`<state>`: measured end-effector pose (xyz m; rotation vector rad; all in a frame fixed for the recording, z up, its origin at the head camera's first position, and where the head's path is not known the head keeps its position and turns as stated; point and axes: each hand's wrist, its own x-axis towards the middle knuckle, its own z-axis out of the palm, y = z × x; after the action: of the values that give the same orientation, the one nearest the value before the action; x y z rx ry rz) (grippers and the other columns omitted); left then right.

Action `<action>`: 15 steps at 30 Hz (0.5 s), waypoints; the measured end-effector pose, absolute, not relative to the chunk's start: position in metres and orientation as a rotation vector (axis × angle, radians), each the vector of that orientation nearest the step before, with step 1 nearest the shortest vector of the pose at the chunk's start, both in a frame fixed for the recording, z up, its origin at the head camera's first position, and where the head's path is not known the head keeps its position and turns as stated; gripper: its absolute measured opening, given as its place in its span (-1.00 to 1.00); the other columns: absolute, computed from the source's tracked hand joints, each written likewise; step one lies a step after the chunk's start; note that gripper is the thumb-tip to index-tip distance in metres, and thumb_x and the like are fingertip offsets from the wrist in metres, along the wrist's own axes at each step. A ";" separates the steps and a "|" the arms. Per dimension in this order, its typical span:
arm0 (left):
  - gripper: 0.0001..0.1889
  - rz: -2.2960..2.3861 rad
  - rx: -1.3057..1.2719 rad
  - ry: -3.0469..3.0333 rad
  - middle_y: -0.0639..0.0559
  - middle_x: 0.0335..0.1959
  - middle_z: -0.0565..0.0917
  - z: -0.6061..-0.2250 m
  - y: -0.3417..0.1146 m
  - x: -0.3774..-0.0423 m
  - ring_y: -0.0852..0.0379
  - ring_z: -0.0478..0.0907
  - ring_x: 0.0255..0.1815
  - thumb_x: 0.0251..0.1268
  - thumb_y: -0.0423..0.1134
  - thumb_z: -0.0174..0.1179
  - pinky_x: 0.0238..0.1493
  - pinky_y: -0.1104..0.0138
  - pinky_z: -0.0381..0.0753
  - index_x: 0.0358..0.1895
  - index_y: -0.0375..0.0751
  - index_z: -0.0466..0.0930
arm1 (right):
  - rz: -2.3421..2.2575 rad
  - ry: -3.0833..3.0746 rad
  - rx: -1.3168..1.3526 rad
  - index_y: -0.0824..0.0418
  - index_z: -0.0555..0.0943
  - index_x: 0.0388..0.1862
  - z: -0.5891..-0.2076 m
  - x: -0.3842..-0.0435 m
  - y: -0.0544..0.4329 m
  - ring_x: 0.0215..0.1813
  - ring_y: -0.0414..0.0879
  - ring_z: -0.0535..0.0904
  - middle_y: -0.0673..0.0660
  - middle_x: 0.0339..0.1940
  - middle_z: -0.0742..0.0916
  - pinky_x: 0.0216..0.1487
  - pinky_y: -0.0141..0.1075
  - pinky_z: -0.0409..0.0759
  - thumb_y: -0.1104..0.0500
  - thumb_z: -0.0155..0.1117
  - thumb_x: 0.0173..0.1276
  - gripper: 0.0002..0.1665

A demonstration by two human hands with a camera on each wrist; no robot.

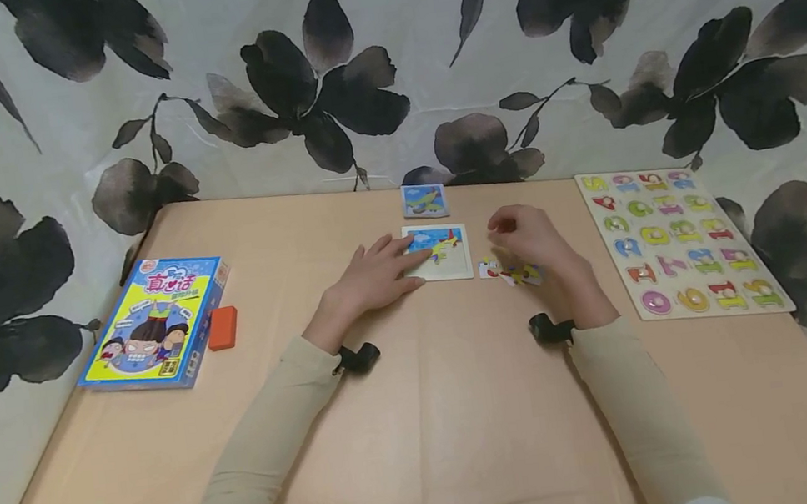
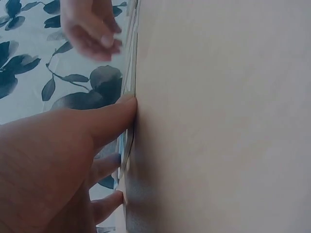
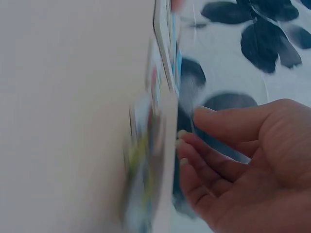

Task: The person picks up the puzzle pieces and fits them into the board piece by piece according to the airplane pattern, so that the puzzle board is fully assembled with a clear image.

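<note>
A white-bordered picture puzzle (image 1: 456, 262) lies on the table, showing a bright blue, red and yellow picture. My left hand (image 1: 376, 276) rests on its left side with fingers outstretched; in the left wrist view the thumb (image 2: 114, 116) touches the puzzle's near edge. To the right of the puzzle lie several loose colorful puzzle pieces (image 1: 523, 275), blurred in the right wrist view. My right hand (image 1: 533, 234) hovers above them with loosely curled fingers. In the right wrist view a gap shows between its thumb and fingers (image 3: 197, 182), and I see nothing held there.
Behind the puzzle is a small picture card (image 1: 424, 201) with an airplane. A blue and yellow box (image 1: 155, 320) stands at the left, beside an orange block (image 1: 223, 328). At the right lies a white board (image 1: 682, 243) of colorful figures. Floral fabric (image 1: 439, 46) hangs behind the table.
</note>
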<state>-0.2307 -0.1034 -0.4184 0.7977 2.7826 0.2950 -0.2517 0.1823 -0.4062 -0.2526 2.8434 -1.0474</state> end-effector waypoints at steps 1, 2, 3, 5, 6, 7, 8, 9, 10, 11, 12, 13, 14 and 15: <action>-0.40 0.302 0.796 2.779 0.09 0.65 0.03 -0.418 -0.103 -0.231 -0.14 -0.13 0.67 0.50 0.22 -0.06 0.52 -0.30 -0.08 0.55 0.37 0.12 | -1.015 2.846 -0.242 0.30 0.62 0.04 -0.404 -0.249 0.191 -0.06 0.09 0.48 0.26 -0.07 0.63 -0.04 -0.16 0.49 0.24 0.18 0.41 -0.72; -0.40 0.308 0.795 2.776 0.09 0.65 0.03 -0.418 -0.103 -0.231 -0.14 -0.13 0.67 0.50 0.22 -0.06 0.52 -0.30 -0.08 0.55 0.37 0.13 | -0.972 2.849 -0.240 0.31 0.61 0.05 -0.403 -0.247 0.199 -0.06 0.09 0.48 0.27 -0.06 0.63 -0.04 -0.15 0.49 0.26 0.18 0.40 -0.71; -0.40 0.313 0.796 2.775 0.08 0.65 0.03 -0.418 -0.102 -0.231 -0.14 -0.13 0.67 0.50 0.22 -0.06 0.52 -0.30 -0.08 0.55 0.36 0.13 | -0.932 2.844 -0.237 0.32 0.60 0.07 -0.401 -0.245 0.207 -0.05 0.10 0.47 0.28 -0.05 0.63 -0.04 -0.15 0.49 0.27 0.17 0.39 -0.69; -0.40 0.318 0.792 2.775 0.08 0.65 0.03 -0.418 -0.102 -0.231 -0.14 -0.13 0.67 0.50 0.21 -0.06 0.52 -0.30 -0.09 0.55 0.36 0.13 | -0.846 2.832 -0.231 0.32 0.59 0.10 -0.397 -0.241 0.220 -0.05 0.10 0.47 0.29 -0.03 0.62 -0.05 -0.14 0.49 0.29 0.18 0.35 -0.65; -0.40 0.318 0.788 2.776 0.08 0.65 0.03 -0.418 -0.103 -0.231 -0.14 -0.13 0.67 0.50 0.21 -0.06 0.52 -0.30 -0.09 0.55 0.36 0.13 | -0.811 2.821 -0.227 0.32 0.58 0.11 -0.395 -0.239 0.225 -0.05 0.11 0.46 0.29 -0.03 0.62 -0.04 -0.13 0.49 0.30 0.20 0.33 -0.63; -0.40 0.318 0.787 2.777 0.08 0.65 0.03 -0.418 -0.103 -0.231 -0.14 -0.13 0.67 0.50 0.21 -0.06 0.52 -0.30 -0.09 0.54 0.36 0.13 | -0.784 2.809 -0.226 0.32 0.58 0.12 -0.393 -0.236 0.229 -0.05 0.12 0.45 0.30 -0.03 0.61 -0.04 -0.11 0.49 0.31 0.21 0.32 -0.62; -0.40 0.317 0.785 2.778 0.08 0.65 0.03 -0.418 -0.103 -0.231 -0.14 -0.13 0.67 0.50 0.21 -0.06 0.52 -0.30 -0.09 0.54 0.36 0.13 | -0.756 2.800 -0.234 0.33 0.58 0.13 -0.391 -0.234 0.233 -0.05 0.13 0.44 0.32 -0.03 0.61 -0.03 -0.09 0.49 0.33 0.22 0.30 -0.60; -0.40 0.317 0.784 2.780 0.09 0.65 0.03 -0.418 -0.103 -0.231 -0.14 -0.13 0.67 0.50 0.21 -0.06 0.52 -0.30 -0.10 0.54 0.37 0.13 | -0.735 2.790 -0.240 0.34 0.58 0.13 -0.390 -0.232 0.236 -0.04 0.14 0.43 0.32 -0.03 0.61 -0.01 -0.08 0.48 0.34 0.25 0.29 -0.59; -0.40 0.319 0.782 2.781 0.09 0.65 0.03 -0.418 -0.103 -0.232 -0.14 -0.13 0.67 0.50 0.21 -0.06 0.52 -0.30 -0.10 0.54 0.37 0.13 | -0.713 2.783 -0.245 0.34 0.58 0.13 -0.389 -0.230 0.239 -0.04 0.15 0.43 0.33 -0.04 0.60 0.01 -0.06 0.48 0.35 0.27 0.27 -0.58; -0.40 0.320 0.782 2.781 0.09 0.65 0.03 -0.419 -0.103 -0.232 -0.13 -0.13 0.67 0.50 0.21 -0.06 0.52 -0.30 -0.10 0.54 0.37 0.12 | -0.693 2.778 -0.254 0.34 0.58 0.13 -0.389 -0.229 0.242 -0.03 0.16 0.42 0.33 -0.04 0.60 0.03 -0.05 0.48 0.36 0.28 0.25 -0.57; -0.40 0.323 0.782 2.780 0.09 0.65 0.03 -0.419 -0.103 -0.232 -0.13 -0.13 0.67 0.50 0.21 -0.06 0.52 -0.31 -0.11 0.54 0.37 0.12 | -0.681 2.770 -0.257 0.35 0.59 0.13 -0.390 -0.227 0.244 -0.03 0.17 0.41 0.34 -0.04 0.60 0.04 -0.04 0.48 0.36 0.30 0.24 -0.56; -0.40 0.331 0.784 2.777 0.08 0.65 0.03 -0.419 -0.103 -0.232 -0.14 -0.13 0.67 0.50 0.21 -0.05 0.52 -0.31 -0.11 0.54 0.37 0.13 | -0.673 2.763 -0.257 0.34 0.58 0.13 -0.391 -0.227 0.246 -0.02 0.17 0.42 0.34 -0.04 0.59 0.05 -0.04 0.48 0.37 0.30 0.24 -0.56; -0.40 0.336 0.787 2.775 0.08 0.65 0.03 -0.420 -0.102 -0.232 -0.14 -0.14 0.67 0.50 0.21 -0.05 0.52 -0.31 -0.12 0.54 0.37 0.13 | -0.670 2.754 -0.248 0.33 0.58 0.13 -0.392 -0.226 0.248 -0.02 0.17 0.42 0.34 -0.04 0.59 0.05 -0.04 0.48 0.37 0.30 0.24 -0.56; -0.40 0.339 0.791 2.772 0.08 0.65 0.03 -0.420 -0.102 -0.233 -0.14 -0.14 0.67 0.50 0.21 -0.05 0.52 -0.32 -0.12 0.54 0.36 0.13 | -0.666 2.746 -0.233 0.31 0.57 0.14 -0.394 -0.226 0.250 -0.01 0.16 0.42 0.33 -0.03 0.59 0.05 -0.06 0.48 0.37 0.30 0.25 -0.56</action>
<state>-0.2325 -0.1018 -0.4202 0.7907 2.7723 0.3392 -0.2258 0.2501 -0.3942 -0.2335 2.7464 -0.6662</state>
